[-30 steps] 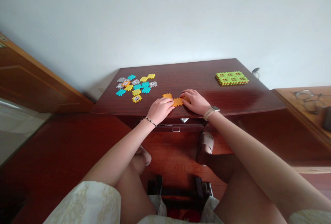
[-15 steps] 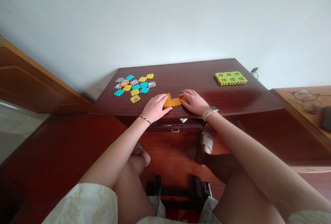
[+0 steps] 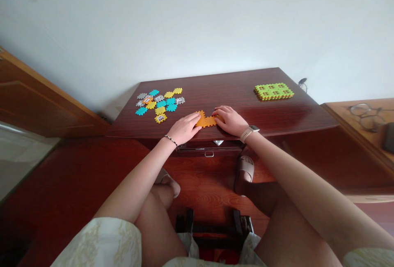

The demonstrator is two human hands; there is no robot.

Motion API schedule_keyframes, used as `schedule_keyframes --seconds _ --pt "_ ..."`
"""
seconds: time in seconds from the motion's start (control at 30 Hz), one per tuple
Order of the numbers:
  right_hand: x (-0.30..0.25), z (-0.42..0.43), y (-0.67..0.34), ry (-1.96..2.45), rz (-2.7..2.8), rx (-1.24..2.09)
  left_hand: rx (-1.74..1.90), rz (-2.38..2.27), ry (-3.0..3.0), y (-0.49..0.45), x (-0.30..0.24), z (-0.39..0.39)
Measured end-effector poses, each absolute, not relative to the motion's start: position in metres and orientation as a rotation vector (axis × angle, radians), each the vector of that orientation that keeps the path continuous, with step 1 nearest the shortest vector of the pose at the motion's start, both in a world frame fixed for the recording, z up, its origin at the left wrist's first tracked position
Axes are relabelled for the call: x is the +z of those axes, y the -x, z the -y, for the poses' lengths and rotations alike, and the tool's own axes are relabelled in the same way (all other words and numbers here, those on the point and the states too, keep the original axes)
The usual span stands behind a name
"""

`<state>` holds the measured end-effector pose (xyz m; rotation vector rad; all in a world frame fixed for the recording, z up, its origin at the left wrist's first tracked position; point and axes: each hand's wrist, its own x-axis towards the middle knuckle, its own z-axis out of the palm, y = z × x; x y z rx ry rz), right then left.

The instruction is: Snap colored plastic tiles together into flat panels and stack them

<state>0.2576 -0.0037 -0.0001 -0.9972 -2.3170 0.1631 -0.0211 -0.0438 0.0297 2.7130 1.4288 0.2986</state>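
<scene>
Orange toothed tiles [image 3: 207, 120] lie joined together near the front edge of a dark wooden table [image 3: 234, 94]. My left hand [image 3: 184, 128] presses on their left end, its fingers curled over the tile there. On the right end rests my right hand [image 3: 229, 120], fingers bent down on the tiles, a watch on its wrist. Both hands pinch the orange tiles between them.
A loose heap of teal, yellow and grey tiles [image 3: 159, 103] sits at the table's back left. A flat green tile panel [image 3: 273, 91] lies at the back right. Glasses [image 3: 365, 115] rest on a lighter surface to the right. A drawer handle [image 3: 209, 154] shows below the tabletop.
The separate orange tile at the left has been brought against the others by my left hand. Both hands stay on the tiles, closer together.
</scene>
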Motion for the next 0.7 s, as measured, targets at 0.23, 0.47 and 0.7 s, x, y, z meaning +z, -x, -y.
schedule_keyframes --seconds 0.23,0.47,0.7 --pt "-0.002 0.003 -0.258 0.995 2.313 0.161 0.240 -1.502 -2.675 0.015 0.040 0.050" --pt "-0.001 0.002 -0.259 0.999 2.318 0.166 0.295 -1.512 -2.712 0.013 0.040 0.051" --pt "0.000 0.003 -0.259 1.013 2.322 0.186 0.329 -1.427 -2.832 0.006 0.039 0.058"
